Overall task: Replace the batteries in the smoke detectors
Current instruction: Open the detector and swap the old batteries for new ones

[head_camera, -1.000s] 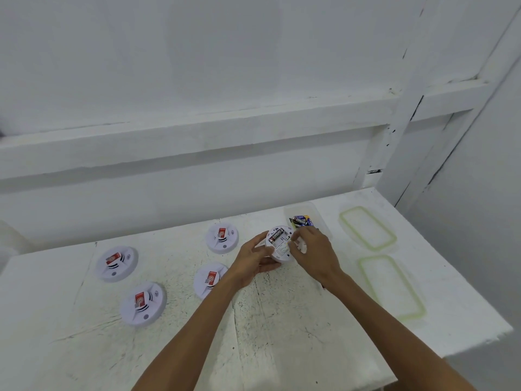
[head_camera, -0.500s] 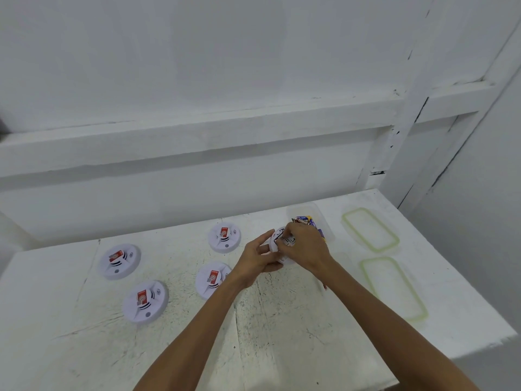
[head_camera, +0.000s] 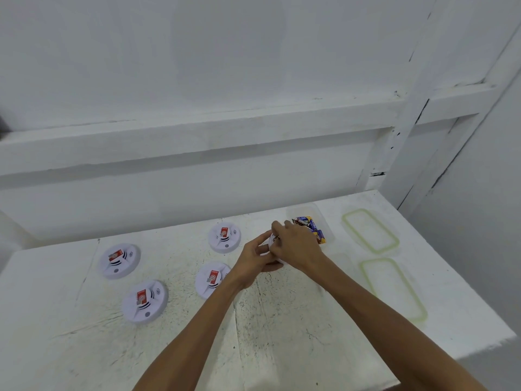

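White detectors [head_camera: 145, 301] with red labels; blue-yellow batteries [head_camera: 311, 225]

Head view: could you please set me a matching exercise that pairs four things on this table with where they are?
1 held smoke detector
2 batteries
3 far green-rimmed lid
4 nearest smoke detector

a in the clear container
b flat on the table, right end
c between left hand and right hand
d front left, red label up

Pairs: 1-c, 2-a, 3-b, 4-d

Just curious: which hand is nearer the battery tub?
Right. The right hand, on the smoke detector, sits beside the battery tub; the left hand grips the detector farther left.
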The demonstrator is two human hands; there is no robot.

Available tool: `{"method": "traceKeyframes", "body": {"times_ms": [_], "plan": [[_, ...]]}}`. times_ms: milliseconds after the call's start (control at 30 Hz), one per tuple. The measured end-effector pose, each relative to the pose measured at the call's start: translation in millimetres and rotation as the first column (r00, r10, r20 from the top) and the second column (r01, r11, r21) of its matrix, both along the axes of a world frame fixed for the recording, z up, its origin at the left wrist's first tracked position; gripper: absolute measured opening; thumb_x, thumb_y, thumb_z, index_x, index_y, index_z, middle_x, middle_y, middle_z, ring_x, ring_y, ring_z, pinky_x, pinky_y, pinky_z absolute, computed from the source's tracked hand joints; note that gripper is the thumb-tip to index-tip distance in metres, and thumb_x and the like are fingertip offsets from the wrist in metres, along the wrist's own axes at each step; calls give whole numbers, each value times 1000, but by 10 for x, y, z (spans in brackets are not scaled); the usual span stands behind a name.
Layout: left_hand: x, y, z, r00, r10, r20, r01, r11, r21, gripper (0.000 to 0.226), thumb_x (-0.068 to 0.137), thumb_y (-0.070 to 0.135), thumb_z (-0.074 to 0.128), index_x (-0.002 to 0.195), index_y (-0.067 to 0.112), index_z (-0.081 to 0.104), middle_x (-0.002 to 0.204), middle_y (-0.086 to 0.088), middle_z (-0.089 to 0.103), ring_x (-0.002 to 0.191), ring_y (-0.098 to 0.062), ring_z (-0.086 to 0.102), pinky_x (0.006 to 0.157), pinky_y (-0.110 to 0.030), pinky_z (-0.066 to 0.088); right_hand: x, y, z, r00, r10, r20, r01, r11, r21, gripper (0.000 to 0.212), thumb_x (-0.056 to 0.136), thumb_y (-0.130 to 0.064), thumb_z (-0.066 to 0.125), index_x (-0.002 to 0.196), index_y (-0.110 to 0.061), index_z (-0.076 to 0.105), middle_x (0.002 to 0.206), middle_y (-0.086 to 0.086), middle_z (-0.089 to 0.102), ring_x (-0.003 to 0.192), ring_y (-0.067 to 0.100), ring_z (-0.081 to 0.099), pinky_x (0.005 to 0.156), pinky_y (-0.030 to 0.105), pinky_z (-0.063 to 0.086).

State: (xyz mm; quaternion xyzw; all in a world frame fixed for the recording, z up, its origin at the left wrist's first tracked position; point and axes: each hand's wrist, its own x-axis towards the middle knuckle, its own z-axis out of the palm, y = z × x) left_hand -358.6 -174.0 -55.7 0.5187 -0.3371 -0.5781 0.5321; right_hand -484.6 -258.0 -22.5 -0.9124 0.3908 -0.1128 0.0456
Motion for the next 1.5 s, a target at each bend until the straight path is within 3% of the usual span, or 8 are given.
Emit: {"method": "traceKeyframes", "body": {"times_ms": [267, 400, 500, 733, 833, 933, 1200, 1500], "plan": [[110, 26, -92, 998, 47, -52, -46, 999, 22, 60, 95, -4, 67, 149, 16, 52, 123, -18, 73, 108, -39, 73, 91, -49, 62, -134, -89, -78, 969, 243, 35, -241, 969, -47, 25, 102, -28, 49, 122, -21, 62, 143, 9, 54, 125, 28, 54, 80, 45, 58], [130, 30, -82, 996, 27, -82, -25, 999, 22, 59, 94, -3, 69, 147, 17, 53, 125, -17, 73, 112, -37, 72, 93, -51, 61, -163, -134, -83, 959, 281, 24, -275, 951, -140, 27, 98, -30, 44, 112, -22, 64, 139, 4, 57, 124, 28, 53, 81, 44, 55], [140, 14, -54, 996, 18, -89, -16, 1000, 20, 57, 94, -4, 68, 144, 18, 56, 123, -18, 73, 110, -37, 72, 90, -48, 62, -182, -97, -98, 945, 265, 193, -245, 962, -123, 30, 99, -33, 41, 113, -20, 64, 127, 0, 62, 115, 22, 55, 84, 37, 52], [187, -14, -97, 993, 52, -103, -45, 997, 68, 60, 93, -8, 68, 147, 15, 53, 123, -18, 74, 111, -39, 72, 86, -47, 64, -348, -103, -20, 866, -84, 493, -57, 962, 265, 17, 101, -30, 55, 113, -18, 59, 95, -6, 68, 83, 11, 62, 72, 28, 53], [193, -7, -128, 991, 59, -119, -49, 995, 87, 62, 93, -8, 67, 149, 14, 51, 122, -17, 74, 113, -40, 71, 84, -46, 64, -535, -176, -33, 877, -159, 454, 22, 956, 291, 17, 100, -26, 57, 116, -22, 60, 71, -8, 63, 58, 7, 55, 60, 31, 49], [182, -20, -154, 992, 57, -112, -45, 994, 102, 63, 93, -8, 67, 150, 14, 50, 121, -14, 75, 108, -36, 73, 83, -45, 65, -762, -213, -74, 882, -257, 394, 122, 934, 335, 6, 95, -25, 60, 100, -26, 64, 63, -8, 63, 49, 11, 54, 54, 33, 50], [161, -69, -216, 990, 81, -118, -66, 989, 132, 66, 92, -9, 67, 151, 11, 48, 120, -15, 76, 99, -34, 76, 80, -44, 65, -1180, -232, -244, 953, -299, -47, 290, 862, 415, 13, 86, -34, 67, 91, -25, 58, 84, 5, 66, 67, 18, 66, 64, 38, 59], [147, -103, -214, 991, 71, -110, -55, 989, 140, 66, 91, -8, 68, 151, 13, 49, 121, -15, 75, 100, -34, 75, 79, -42, 65, -1182, -33, -398, 942, -248, -225, 315, 887, 339, 21, 94, -35, 61, 99, -17, 51, 97, 6, 57, 81, 21, 60, 58, 29, 44]]}}
